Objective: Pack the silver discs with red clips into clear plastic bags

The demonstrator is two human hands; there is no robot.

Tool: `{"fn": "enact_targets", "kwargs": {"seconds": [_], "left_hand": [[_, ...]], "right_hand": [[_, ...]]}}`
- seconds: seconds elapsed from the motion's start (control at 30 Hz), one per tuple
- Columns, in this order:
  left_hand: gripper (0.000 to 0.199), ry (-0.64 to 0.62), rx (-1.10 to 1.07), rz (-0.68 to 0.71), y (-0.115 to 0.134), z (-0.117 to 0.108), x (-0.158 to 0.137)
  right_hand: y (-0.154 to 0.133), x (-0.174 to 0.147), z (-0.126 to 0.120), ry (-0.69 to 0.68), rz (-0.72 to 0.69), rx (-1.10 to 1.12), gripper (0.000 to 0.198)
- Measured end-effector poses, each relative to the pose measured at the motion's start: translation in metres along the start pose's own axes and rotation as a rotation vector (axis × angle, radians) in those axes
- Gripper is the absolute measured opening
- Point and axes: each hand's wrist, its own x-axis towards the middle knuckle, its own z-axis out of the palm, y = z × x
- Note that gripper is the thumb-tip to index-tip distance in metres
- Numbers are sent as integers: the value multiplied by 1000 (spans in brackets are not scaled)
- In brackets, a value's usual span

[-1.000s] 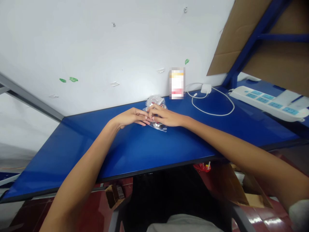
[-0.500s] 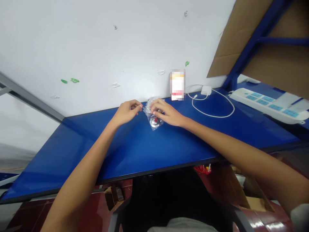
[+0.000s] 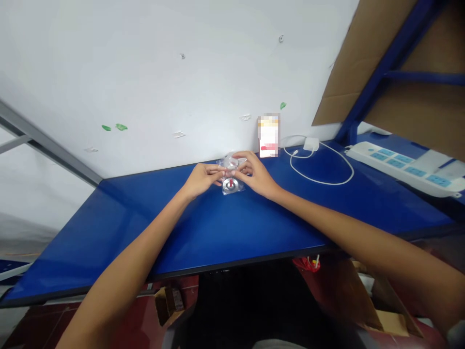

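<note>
A clear plastic bag [image 3: 228, 162] lies near the back edge of the blue table [image 3: 232, 228]. Inside its near end is a round silvery metal piece [image 3: 226, 187] with a red part at its centre; its exact kind is unclear. From the left, my left hand [image 3: 204, 180] pinches the bag, thumb and fingers together just above the metal piece. My right hand [image 3: 257, 176] is closed on the bag from the other side, its thumb tip almost meeting the left one. Fingers cover the middle of the bag.
Behind my right hand a lit phone-like screen [image 3: 269, 138], blurred out, leans on the white wall [image 3: 225, 72]. Farther right are a white charger [image 3: 311, 143] with its looped cable [image 3: 329, 183] and a white power strip [image 3: 403, 167]. Below the table sits an open cardboard box [image 3: 169, 305].
My left hand has moved right from beside the bag and taken hold of it. The right hand has shifted its grip, and the metal piece now faces up more plainly.
</note>
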Motion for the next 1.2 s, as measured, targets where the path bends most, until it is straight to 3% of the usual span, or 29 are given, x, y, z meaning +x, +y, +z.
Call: {"fn": "enact_targets", "kwargs": {"seconds": [0.1,0.13,0.23,0.33,0.4,0.5,0.7,0.93,1.07,1.2], "left_hand": [[36,40,16,44,0,-3,0],[35,46,24,67,0,-4,0],[37,45,44,120,0,-3,-1],[41,85,43,155,-1,-2,0],[43,134,25,184,-2,-1,0],[39,159,-2,220,-1,0,-1],[22,80,-79,230,-2,-4,-2],[26,56,-12,157,-10,-3,4],[33,69,0,191,-11,3,4],[55,65,-24,190,-13,5,3]], "right_hand": [[11,3,1,61,115,180,74],[14,5,0,50,151,221,74],[21,9,-5,-24,215,230,48],[21,11,-9,36,219,206,37],[19,12,-9,88,217,215,36],[13,12,-9,62,200,227,36],[10,11,-18,-26,152,295,25],[21,10,-18,-131,206,261,49],[23,10,-12,-139,217,162,35],[21,10,-12,-107,208,148,33]]}}
